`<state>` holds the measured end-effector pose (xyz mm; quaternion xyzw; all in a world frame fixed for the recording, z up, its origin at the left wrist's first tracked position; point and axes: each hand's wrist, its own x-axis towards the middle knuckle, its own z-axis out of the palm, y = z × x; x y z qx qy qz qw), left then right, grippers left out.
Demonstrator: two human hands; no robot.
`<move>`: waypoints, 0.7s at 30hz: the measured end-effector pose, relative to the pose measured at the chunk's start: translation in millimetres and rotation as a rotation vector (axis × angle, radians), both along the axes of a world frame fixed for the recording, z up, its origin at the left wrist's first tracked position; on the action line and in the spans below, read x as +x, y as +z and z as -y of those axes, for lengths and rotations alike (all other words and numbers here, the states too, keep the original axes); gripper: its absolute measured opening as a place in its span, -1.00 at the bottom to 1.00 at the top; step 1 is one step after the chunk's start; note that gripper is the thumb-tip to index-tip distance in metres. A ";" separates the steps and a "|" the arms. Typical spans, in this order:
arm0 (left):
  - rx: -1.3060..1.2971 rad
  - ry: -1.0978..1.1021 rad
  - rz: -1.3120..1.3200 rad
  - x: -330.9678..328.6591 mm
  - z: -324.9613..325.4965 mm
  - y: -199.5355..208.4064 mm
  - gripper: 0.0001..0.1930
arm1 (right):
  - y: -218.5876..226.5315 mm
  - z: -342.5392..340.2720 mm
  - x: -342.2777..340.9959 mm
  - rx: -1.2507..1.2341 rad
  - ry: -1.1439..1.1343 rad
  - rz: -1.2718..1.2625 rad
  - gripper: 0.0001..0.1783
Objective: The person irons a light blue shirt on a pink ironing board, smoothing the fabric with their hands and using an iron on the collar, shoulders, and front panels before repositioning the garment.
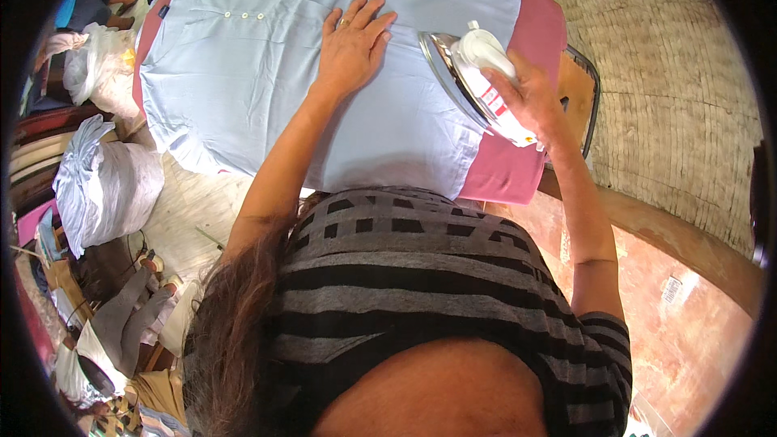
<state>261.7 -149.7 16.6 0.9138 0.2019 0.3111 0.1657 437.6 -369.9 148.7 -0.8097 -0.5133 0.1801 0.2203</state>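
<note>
A light blue shirt [267, 97] with a short row of small white buttons lies spread over an ironing board, whose pinkish-red cover [506, 168] shows at both ends. Flat on the cloth rests my left hand [354, 47], its fingers spread. My right hand [530, 97] is wrapped round the handle of a white clothes iron [483, 53], at the right part of the shirt. The iron is tilted so that its metal rim faces left; whether its sole touches the cloth I cannot tell. Creases run through the shirt left of my left hand.
A dark metal frame [597, 105] sticks out past the board's right end. White plastic bags [121, 186] stand on the floor at the left, with piled clothes and odds and ends below them. A wood-patterned surface [664, 89] lies at the right.
</note>
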 end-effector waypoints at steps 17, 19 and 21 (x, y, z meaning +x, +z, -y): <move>-0.092 -0.021 0.041 13.4 -40.9 5.0 -0.92 | 11.8 -33.4 -6.2 -0.018 0.076 -0.075 -0.68; -0.133 -0.043 0.016 12.7 -45.8 5.4 -0.91 | 7.6 -42.3 2.1 -0.026 0.095 -0.084 -0.68; -0.149 -0.049 0.002 9.1 -50.1 4.8 -0.90 | 8.2 -38.5 2.2 -0.028 0.143 -0.023 -0.66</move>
